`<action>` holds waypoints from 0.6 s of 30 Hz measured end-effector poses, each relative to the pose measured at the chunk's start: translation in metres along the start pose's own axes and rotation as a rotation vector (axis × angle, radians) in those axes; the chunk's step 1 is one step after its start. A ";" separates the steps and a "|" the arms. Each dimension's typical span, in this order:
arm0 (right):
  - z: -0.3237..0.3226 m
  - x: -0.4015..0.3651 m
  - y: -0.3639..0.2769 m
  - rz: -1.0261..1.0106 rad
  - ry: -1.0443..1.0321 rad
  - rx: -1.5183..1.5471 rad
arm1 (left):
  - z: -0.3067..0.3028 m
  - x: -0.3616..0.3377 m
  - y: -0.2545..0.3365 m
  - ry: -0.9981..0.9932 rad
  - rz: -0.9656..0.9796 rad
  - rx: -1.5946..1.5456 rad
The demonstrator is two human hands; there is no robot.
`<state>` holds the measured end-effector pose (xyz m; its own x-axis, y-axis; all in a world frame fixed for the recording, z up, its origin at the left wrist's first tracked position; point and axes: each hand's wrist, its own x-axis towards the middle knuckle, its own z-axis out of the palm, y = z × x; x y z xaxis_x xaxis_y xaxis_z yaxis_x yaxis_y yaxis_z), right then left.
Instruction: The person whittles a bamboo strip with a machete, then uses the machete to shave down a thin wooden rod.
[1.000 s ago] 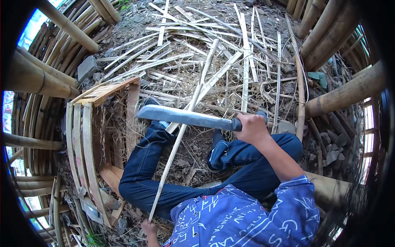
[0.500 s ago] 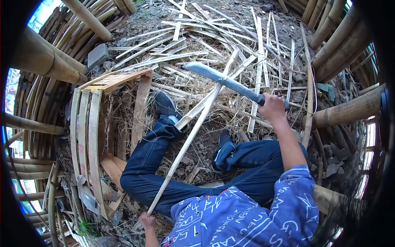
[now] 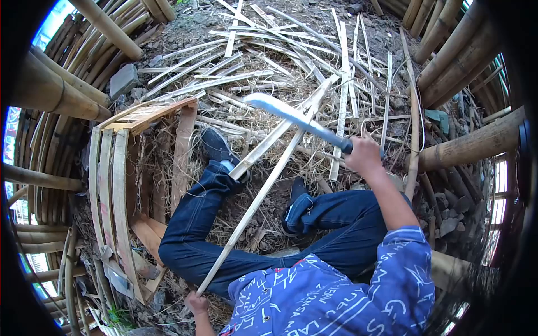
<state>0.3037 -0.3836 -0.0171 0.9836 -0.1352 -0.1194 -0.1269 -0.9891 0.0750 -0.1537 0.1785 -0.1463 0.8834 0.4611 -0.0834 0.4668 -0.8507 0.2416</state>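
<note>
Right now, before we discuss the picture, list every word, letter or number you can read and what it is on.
"LAB": white print on the blue shirt, read with doubt; the other letters there are too warped to read.
The machete in the right hand: no marking visible.
The bamboo strip in the left hand: no text.

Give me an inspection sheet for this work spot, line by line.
Surface: bare dirt ground, strewn with straw.
Job's things: long bamboo strip slanting over the legs; machete crossing its far part, contact unclear.
Clutter: split bamboo slats piled ahead; grey block.
Hands: left hand grips the strip's near end; right hand grips the machete handle.
Cables: nothing seen.
Surroundings: slatted bamboo frame on the left; thick bamboo poles around.
</note>
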 end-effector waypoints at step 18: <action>-0.032 0.027 0.044 -0.022 0.000 -0.038 | 0.004 0.007 -0.009 -0.037 0.008 0.031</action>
<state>0.3291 -0.4284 0.0147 0.9860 -0.1133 -0.1219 -0.1001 -0.9889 0.1099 -0.1517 0.1885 -0.1533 0.8879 0.4447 -0.1175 0.4599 -0.8621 0.2128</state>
